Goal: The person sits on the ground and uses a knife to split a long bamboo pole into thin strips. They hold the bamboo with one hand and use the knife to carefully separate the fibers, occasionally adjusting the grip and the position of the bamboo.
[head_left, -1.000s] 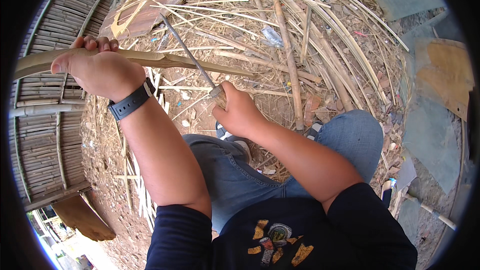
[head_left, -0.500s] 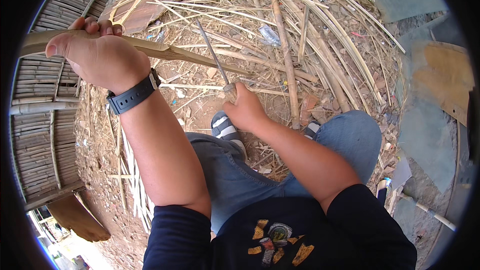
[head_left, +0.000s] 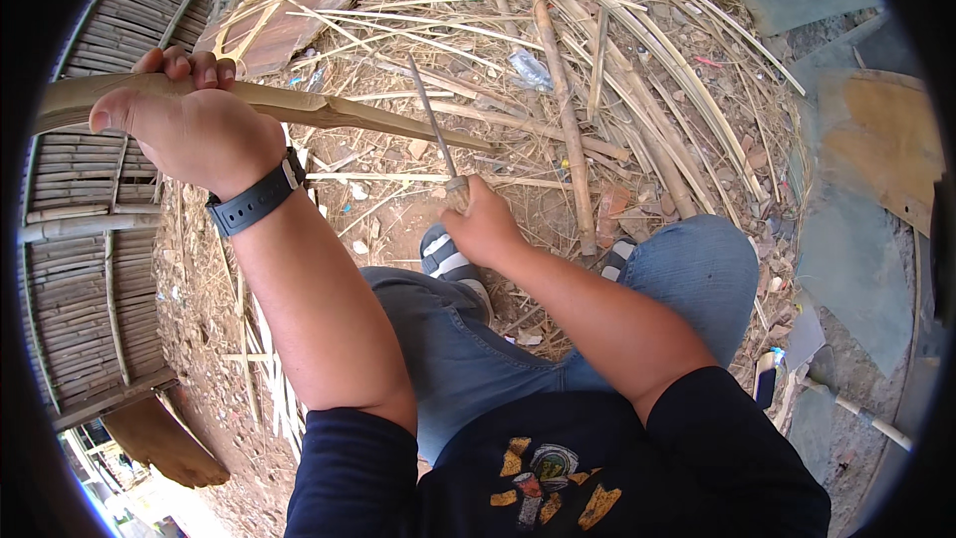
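Observation:
My left hand (head_left: 194, 125), a dark watch on its wrist, is closed around a long split bamboo pole (head_left: 329, 110) at the upper left. Its fingertips curl over the pole's far edge. The pole runs past both sides of the hand and tapers to a thin end on the right. In my right hand (head_left: 485, 226), nearer the middle, is a knife (head_left: 435, 130) gripped by its light-coloured handle. The narrow blade points up and slightly left, crossing the pole near its tapered end. Whether the blade touches the pole, I cannot tell.
Bamboo strips (head_left: 428, 32) and thicker poles (head_left: 564, 120) lie across the littered ground ahead. A bamboo slat wall (head_left: 85, 289) stands on the left. Flat grey sheets (head_left: 856, 269) and a brown board (head_left: 876, 144) are on the right. My bent knee (head_left: 697, 269) is beside my right forearm.
My left hand and the pole have dropped slightly in the picture. The knife tip has shifted a little right and down; both grips are unchanged.

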`<state>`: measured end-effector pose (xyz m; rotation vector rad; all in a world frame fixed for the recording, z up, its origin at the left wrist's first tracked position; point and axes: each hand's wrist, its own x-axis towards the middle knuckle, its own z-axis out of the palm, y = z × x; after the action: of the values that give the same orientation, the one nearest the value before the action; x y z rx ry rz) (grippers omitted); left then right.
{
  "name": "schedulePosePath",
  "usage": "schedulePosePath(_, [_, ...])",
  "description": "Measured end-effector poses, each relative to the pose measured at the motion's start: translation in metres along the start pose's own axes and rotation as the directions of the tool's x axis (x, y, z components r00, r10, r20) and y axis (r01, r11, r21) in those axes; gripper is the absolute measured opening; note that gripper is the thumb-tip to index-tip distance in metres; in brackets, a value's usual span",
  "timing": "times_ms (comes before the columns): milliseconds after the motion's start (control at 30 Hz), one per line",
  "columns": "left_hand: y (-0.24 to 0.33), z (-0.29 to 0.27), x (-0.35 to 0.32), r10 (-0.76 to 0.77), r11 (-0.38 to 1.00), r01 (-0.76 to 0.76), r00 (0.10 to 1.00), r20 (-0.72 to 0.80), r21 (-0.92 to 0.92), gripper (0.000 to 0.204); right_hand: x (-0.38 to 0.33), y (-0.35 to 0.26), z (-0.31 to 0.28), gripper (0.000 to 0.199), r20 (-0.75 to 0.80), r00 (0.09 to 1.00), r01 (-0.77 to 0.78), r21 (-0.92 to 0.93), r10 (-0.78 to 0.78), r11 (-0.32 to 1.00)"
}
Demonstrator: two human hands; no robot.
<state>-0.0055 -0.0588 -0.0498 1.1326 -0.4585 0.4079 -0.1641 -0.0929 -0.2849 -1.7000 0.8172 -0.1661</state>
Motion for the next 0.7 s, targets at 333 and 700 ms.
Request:
schedulePosePath(333, [0.0, -0.006, 0.006, -0.03, 0.998, 0.036, 0.993, 0.111, -0.059, 0.073, 0.029, 0.062, -0.003, 0.045, -0.049, 0.982, -0.186, -0.135, 0.181, 0.973])
schedulePosePath(700, [-0.005, -0.049, 0.042, 0.012, 0.752, 0.511, 0.621, 0.784, -0.416, 0.08, -0.008, 0.0, 0.003, 0.05, -0.015, 0.981, 0.195, 0.028, -0.195, 0.98])
